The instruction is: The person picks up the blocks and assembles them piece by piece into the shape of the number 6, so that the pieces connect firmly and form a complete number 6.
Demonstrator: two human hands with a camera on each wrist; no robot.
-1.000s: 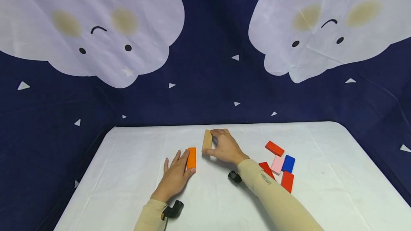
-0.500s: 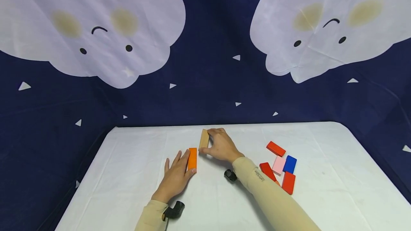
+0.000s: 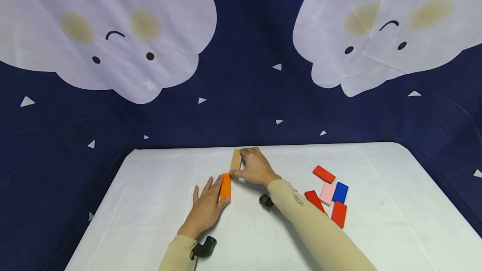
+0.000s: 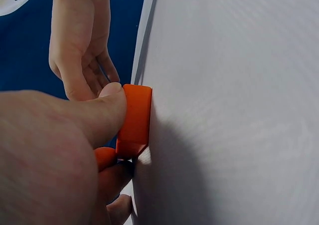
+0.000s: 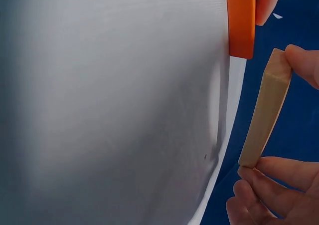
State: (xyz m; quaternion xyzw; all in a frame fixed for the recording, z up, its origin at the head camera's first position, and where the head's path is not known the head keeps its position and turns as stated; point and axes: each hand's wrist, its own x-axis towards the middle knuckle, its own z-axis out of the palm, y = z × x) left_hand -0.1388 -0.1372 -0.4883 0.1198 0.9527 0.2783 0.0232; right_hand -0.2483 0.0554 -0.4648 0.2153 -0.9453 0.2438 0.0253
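Observation:
My left hand (image 3: pixel 205 212) holds an orange block (image 3: pixel 225 187) on the white table, with the thumb at its near end and the fingers along its left side and far end. In the left wrist view the thumb presses the end of this orange block (image 4: pixel 137 116). Just beyond it, my right hand (image 3: pixel 257 167) pinches a plain wooden block (image 3: pixel 235 160) by its two ends, thumb nearest the orange one. The right wrist view shows the wooden block (image 5: pixel 264 112) above the tabletop, slightly slanted, with a gap to the orange block (image 5: pixel 241 23).
To the right lie several loose blocks: red ones (image 3: pixel 324 174), a pink one (image 3: pixel 326 193) and a blue one (image 3: pixel 340 192). My right forearm partly covers an orange piece there. A dark blue cloth with clouds (image 3: pixel 244 74) hangs behind the table's far edge.
My right hand has moved left and slightly away with the wooden block, bringing it behind the orange block. The left hand has stayed in place on the orange block.

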